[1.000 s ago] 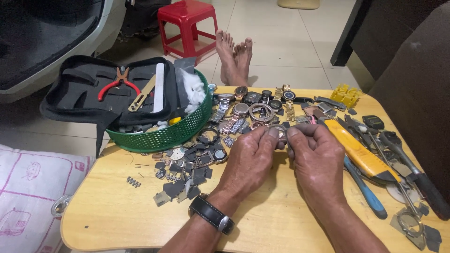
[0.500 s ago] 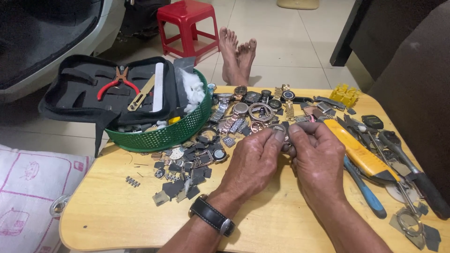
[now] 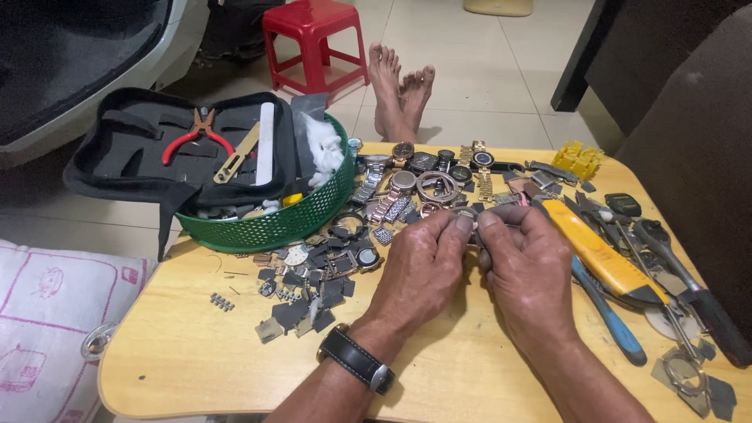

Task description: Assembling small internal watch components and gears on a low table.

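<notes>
Both my hands meet above the middle of a low wooden table (image 3: 196,352). My left hand (image 3: 419,270), with a black wristwatch (image 3: 356,359) on its wrist, and my right hand (image 3: 525,270) pinch a small metal watch part (image 3: 468,213) between thumbs and fingertips. Most of that part is hidden by my fingers. Just beyond my hands lie several wristwatches and metal bands (image 3: 415,184). To the left of my left hand lies a scatter of small dark watch parts (image 3: 313,274).
A green mesh basket (image 3: 274,223) holds an open black tool case (image 3: 157,153) with red pliers (image 3: 196,135). A yellow-handled tool (image 3: 599,251), a blue-handled tool (image 3: 611,321) and other tools lie right. A yellow block (image 3: 578,159), a red stool (image 3: 313,39), bare feet (image 3: 401,86) and a pink-printed cushion (image 3: 47,313) surround.
My hands have shifted slightly while turning the small part between the fingertips. Nothing else on the table has moved.
</notes>
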